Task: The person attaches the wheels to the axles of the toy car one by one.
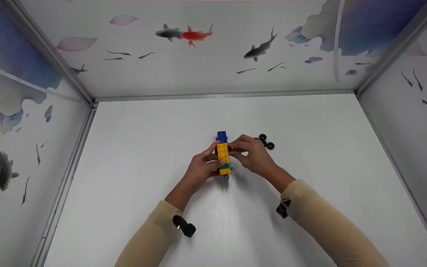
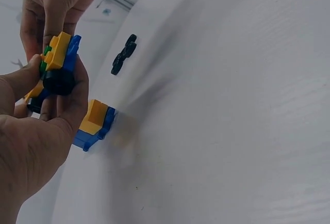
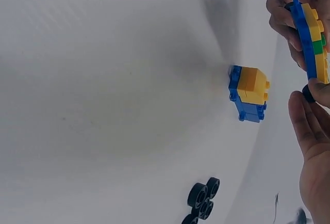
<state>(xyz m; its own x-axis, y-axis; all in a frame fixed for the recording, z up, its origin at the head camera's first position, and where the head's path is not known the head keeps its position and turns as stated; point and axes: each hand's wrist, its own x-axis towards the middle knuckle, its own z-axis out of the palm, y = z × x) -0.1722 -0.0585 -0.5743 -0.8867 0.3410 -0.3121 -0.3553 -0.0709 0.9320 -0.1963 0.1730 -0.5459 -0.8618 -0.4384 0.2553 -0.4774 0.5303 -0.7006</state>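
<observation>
My left hand (image 1: 198, 168) grips a toy block vehicle (image 1: 222, 151), its blue base topped with yellow and green bricks, above the white table. In the left wrist view, black wheels (image 2: 58, 82) sit along the vehicle's near side between the fingers. From the other side my right hand (image 1: 254, 155) pinches a small black wheel (image 3: 308, 94) against the end of the blue base. A second block piece (image 3: 252, 85), yellow on blue, stands on the table beyond; in the head view the held vehicle partly covers it.
Several loose black wheels (image 1: 264, 141) lie on the table just past the right hand. Printed walls with fish rise on the left, back and right of the white tabletop (image 1: 132, 148). Each sleeve carries a black wrist camera (image 1: 185, 226).
</observation>
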